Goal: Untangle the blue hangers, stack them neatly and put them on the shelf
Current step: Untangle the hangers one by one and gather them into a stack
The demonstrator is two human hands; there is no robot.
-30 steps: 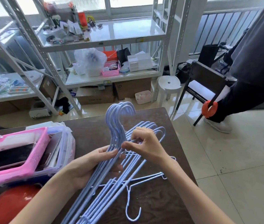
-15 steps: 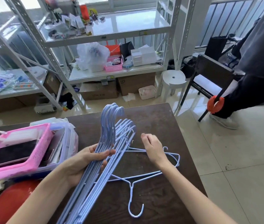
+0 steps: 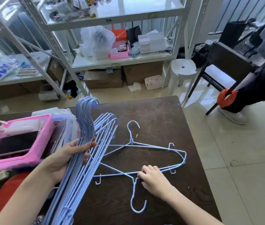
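Pink basket (image 3: pixel 36 148) with dark tablet (image 3: pixel 15 142)

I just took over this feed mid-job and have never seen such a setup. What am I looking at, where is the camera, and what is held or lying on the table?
There is no machine: a person works bare-handed, and one head-worn camera looks down at the hands. The left hand holds a bundle of pale blue wire hangers in a closed grip. The right hand rests on one of two loose blue wire hangers, which lie crossed on the dark brown wooden table, hooks pointing opposite ways. A pink plastic basket sits at the left. White metal shelves stand beyond.
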